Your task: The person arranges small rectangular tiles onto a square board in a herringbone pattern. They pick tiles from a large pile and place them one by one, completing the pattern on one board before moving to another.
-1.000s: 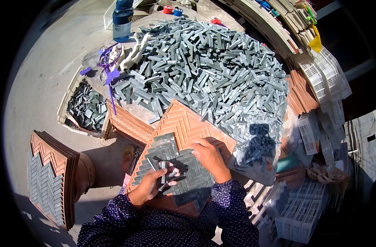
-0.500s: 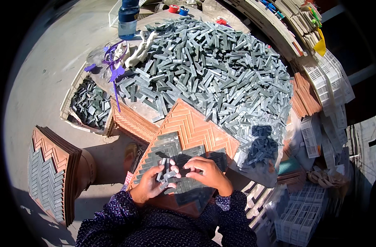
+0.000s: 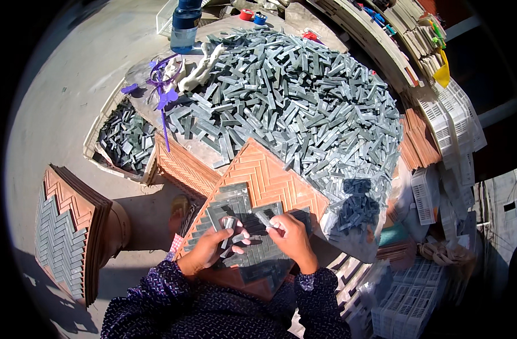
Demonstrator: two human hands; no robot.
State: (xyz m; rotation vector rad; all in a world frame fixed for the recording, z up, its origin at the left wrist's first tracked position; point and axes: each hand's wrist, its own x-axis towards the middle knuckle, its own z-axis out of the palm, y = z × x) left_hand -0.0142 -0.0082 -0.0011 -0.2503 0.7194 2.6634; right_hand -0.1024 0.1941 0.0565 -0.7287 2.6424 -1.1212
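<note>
An orange herringbone-grooved board (image 3: 278, 169) lies tilted in front of me, its lower part filled with dark grey strip tiles (image 3: 233, 198) and its upper grooves bare. My left hand (image 3: 204, 252) is over the filled part, fingers curled round a few loose grey strip tiles (image 3: 228, 224). To its right, my right hand (image 3: 294, 240) pinches a single grey strip tile (image 3: 263, 218) between thumb and fingers, just above the laid rows. Part of the lower board is hidden under my hands and sleeves.
A large heap of grey strips (image 3: 303, 96) covers the table beyond the board. At the left stand a tub of broken pieces (image 3: 94, 135) and a stack of boards (image 3: 94, 226). A water bottle (image 3: 185, 28) stands far left; white crates (image 3: 408, 299) are at the right.
My right hand has turned and drawn slightly right of the left hand, and a strip tile now shows in its fingers. The left hand keeps its strips, with its fingers more spread.
</note>
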